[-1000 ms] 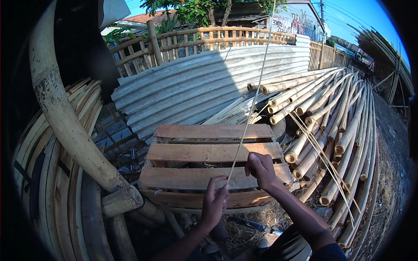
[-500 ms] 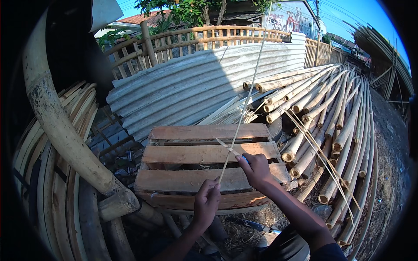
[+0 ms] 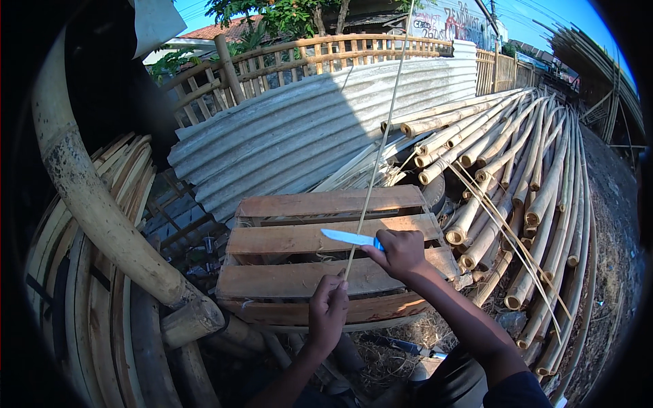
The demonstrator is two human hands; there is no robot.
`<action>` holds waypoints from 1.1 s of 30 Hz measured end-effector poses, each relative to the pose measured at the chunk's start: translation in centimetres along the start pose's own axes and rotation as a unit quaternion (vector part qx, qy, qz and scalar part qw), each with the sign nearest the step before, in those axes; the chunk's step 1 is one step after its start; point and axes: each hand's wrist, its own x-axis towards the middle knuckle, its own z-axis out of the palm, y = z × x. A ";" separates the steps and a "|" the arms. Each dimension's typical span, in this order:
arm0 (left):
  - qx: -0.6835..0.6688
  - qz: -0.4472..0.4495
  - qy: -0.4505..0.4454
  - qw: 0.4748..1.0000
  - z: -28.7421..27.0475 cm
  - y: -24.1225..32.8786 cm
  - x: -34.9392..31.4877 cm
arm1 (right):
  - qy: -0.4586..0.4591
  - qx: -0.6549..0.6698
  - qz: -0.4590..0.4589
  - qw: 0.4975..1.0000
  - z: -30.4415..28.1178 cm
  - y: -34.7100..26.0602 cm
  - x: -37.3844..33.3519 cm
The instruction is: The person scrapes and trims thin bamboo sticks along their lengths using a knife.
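"Above the slatted crate (image 3: 272, 240), what's changed?"
"The knife (image 3: 349, 238) has swung nearly level, so it crosses the thin strip (image 3: 382, 145); whether they touch, I can't tell."
"Grips?"
"Right hand (image 3: 401, 253) curled tight round the knife; left hand (image 3: 328, 308) pinching the strip low down."

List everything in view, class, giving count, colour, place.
Knife: one, bluish, centre
Held strip: one, pale, centre
Slatted crate: one, brown, lower centre
Bamboo poles: many, tan, right
Loose strips: several, pale, across poles
Split bamboo: many, tan, left
Thick pole: one, tan, left
Corrugated sheeting: count unclear, grey, behind crate
Bamboo fence: one or more, brown, back
Foliage: uncounted, green, top
Wall: one, whitish, upper right
Left hand: one, centre, holding strip
Right hand: one, centre, holding knife
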 end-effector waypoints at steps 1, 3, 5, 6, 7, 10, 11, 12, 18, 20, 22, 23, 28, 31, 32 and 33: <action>0.003 0.026 -0.020 0.999 0.3 -0.5 -0.2 | 0.020 0.012 0.079 0.997 -0.6 2.6 0.4; -0.022 0.010 -0.053 0.998 1.5 -0.1 0.2 | 0.045 0.014 0.154 0.987 -1.4 4.7 0.5; -0.016 -0.003 -0.040 0.999 1.0 0.2 0.7 | 0.005 0.066 0.100 0.993 -0.2 2.1 -0.7; -0.013 -0.022 -0.032 0.999 0.7 0.1 0.5 | -0.057 0.055 0.029 0.996 -0.1 -0.4 -1.2; -0.012 -0.022 -0.037 0.999 0.6 -0.3 0.6 | 0.002 0.037 -0.060 0.998 0.0 -1.0 -0.9; 0.083 0.115 -0.025 0.990 0.0 -1.6 0.6 | 0.047 0.040 0.126 0.990 -1.2 3.4 1.0; 0.059 0.079 -0.039 0.994 0.4 -1.3 0.4 | 0.038 -0.028 0.086 0.995 -3.0 5.6 1.5; 0.033 0.044 -0.052 0.997 1.2 -1.1 0.3 | 0.035 -0.031 0.084 0.995 -3.0 5.5 1.0; -0.019 -0.075 -0.041 0.996 0.9 0.3 0.9 | -0.050 0.009 -0.067 0.996 1.9 -1.5 -1.6; -0.026 -0.011 -0.061 0.998 1.0 -0.2 0.2 | -0.017 -0.014 0.077 0.997 0.5 2.5 -0.3; 0.009 0.028 -0.069 0.997 1.3 -0.6 -0.6 | 0.076 -0.040 0.186 0.979 -2.8 8.1 1.6; -0.018 -0.038 -0.077 0.996 1.7 0.2 -0.6 | 0.068 -0.039 0.193 0.978 -2.9 8.4 1.1; -0.009 -0.084 -0.066 0.994 0.7 0.1 0.8 | -0.056 0.003 0.082 0.995 0.1 2.0 -1.3; 0.053 -0.017 -0.072 0.996 0.2 -1.6 0.8 | -0.063 -0.015 -0.017 0.998 0.0 1.1 -1.0; 0.096 0.052 -0.086 0.990 0.2 -2.1 0.5 | 0.025 -0.057 0.075 0.995 0.4 4.2 -0.3; 0.092 0.051 -0.101 0.989 0.8 -1.4 0.1 | 0.099 -0.068 0.210 0.970 -1.7 8.4 1.1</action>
